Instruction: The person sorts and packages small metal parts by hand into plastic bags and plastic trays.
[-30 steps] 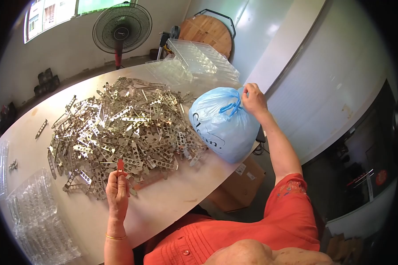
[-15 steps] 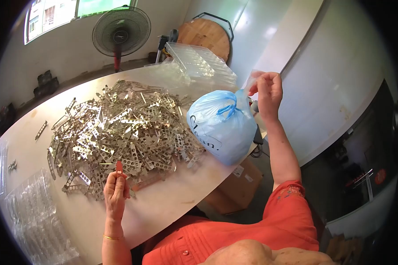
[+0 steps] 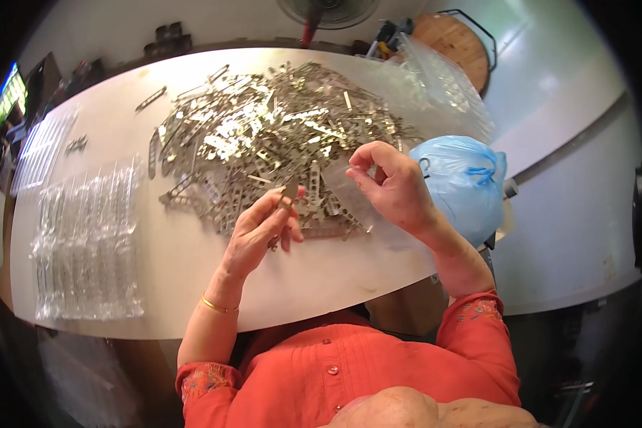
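My left hand is in front of the metal heap, its thumb and fingers pinching a small flat metal piece. To its right, my right hand is raised with thumb and index finger curled together on a thin clear plastic bag. The film hangs over the near right side of the heap, and its outline is faint. Perforated metal strips form a large tangled pile behind both hands. Beyond my right wrist, a knotted blue plastic bag with black lettering sits at the table's right side.
Clear plastic trays lie on the left of the white table, with another ribbed clear sheet behind. More clear trays stand at the back right. A fan and a round wooden top are beyond the table.
My right hand has come down and left, from above the blue bag to near my left hand, bringing the clear plastic. My left hand keeps its metal piece. The view has turned left and downward.
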Tool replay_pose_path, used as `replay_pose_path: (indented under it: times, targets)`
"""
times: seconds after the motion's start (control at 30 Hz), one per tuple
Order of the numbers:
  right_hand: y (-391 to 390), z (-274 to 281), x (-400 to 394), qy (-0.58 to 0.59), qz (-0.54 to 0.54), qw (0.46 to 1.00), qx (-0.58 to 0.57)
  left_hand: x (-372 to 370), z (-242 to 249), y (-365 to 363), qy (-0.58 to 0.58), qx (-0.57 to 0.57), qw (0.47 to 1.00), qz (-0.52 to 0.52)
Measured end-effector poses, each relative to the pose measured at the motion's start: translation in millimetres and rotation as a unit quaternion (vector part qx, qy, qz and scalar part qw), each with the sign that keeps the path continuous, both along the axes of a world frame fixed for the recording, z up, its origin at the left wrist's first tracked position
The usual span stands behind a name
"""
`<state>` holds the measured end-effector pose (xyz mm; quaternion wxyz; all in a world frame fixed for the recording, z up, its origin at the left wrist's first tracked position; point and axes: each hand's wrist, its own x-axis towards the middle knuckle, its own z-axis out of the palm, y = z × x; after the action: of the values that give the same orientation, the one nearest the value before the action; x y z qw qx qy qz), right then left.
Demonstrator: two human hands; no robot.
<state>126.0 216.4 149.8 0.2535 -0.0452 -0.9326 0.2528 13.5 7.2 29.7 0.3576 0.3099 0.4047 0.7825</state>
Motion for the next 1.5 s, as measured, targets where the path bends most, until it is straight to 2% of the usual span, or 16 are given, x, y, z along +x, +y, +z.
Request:
replay_pose_path:
  times: [0.07, 0.13, 0.17, 0.3, 0.43, 0.7, 0.77, 0.8, 0.87, 0.9, 0.97, 1.0, 1.07, 1.1, 1.27, 1.5]
  targets:
    - [-5.9, -7.9, -9.7, -0.052, 0.032, 0.998, -0.018, -2.8, 3.5, -3.2, 0.007, 0.006, 1.0, 0.029]
    - [-11.2, -14.1, -18.1, -0.069, 0.057, 0.996, -0.021, -6.2, 6.3, -7.2, 0.093, 0.003, 0.993, 0.071]
    - [-14.0, -17.1, -21.0, -0.078, 0.073, 0.994, -0.021, -5.8, 6.1, -6.6, 0.083, 0.006, 0.993, 0.082]
    - [-26.3, -26.4, -28.7, -0.097, 0.1, 0.99, -0.022, -8.7, 6.0, -8.7, 0.137, -0.051, 0.986, 0.079]
    - [-35.7, -27.1, -33.0, -0.139, 0.087, 0.983, -0.077, -7.4, 3.3, -4.3, 0.188, -0.068, 0.976, 0.084]
    - [-29.9, -30.6, -31.4, -0.162, 0.075, 0.974, -0.142, -9.6, -4.5, -3.0, 0.175, -0.077, 0.974, 0.121]
    - [-20.2, -33.3, -28.3, -0.128, 0.058, 0.989, -0.054, -10.2, -3.2, -3.7, 0.15, -0.077, 0.976, 0.14]
    - [-15.9, -34.4, -26.0, -0.127, 0.06, 0.989, -0.055, -10.8, -3.8, -4.2, 0.132, -0.066, 0.978, 0.148]
    - [-7.8, -38.4, -21.4, -0.211, 0.039, 0.976, -0.026, -11.9, -5.1, -4.1, 0.116, -0.056, 0.979, 0.158]
    - [-4.1, -45.5, -20.4, -0.209, 0.041, 0.977, -0.027, -12.2, -6.1, -3.7, 0.111, -0.052, 0.978, 0.168]
    - [2.9, -64.8, -19.5, -0.169, 0.107, 0.969, -0.147, -13.1, -7.0, -3.9, 0.107, -0.051, 0.976, 0.18]
    - [5.6, -70.5, -19.6, -0.168, 0.111, 0.968, -0.149, -13.9, -6.8, -4.4, 0.096, -0.048, 0.978, 0.177]
    - [4.8, -73.8, -23.0, -0.147, 0.122, 0.889, -0.415, -16.1, -7.6, -5.0, 0.086, -0.047, 0.979, 0.177]
    - [4.4, -70.2, -23.0, -0.137, 0.121, 0.877, -0.445, -17.7, -9.2, -4.2, 0.071, -0.038, 0.979, 0.187]
    - [10.0, -72.9, -25.4, -0.148, 0.101, 0.879, -0.441, -23.8, -8.3, -4.3, 0.039, -0.024, 0.973, 0.227]
    - [15.9, -82.0, -24.3, -0.152, 0.081, 0.883, -0.437, -26.7, -3.9, -8.4, 0.134, -0.052, 0.952, 0.27]
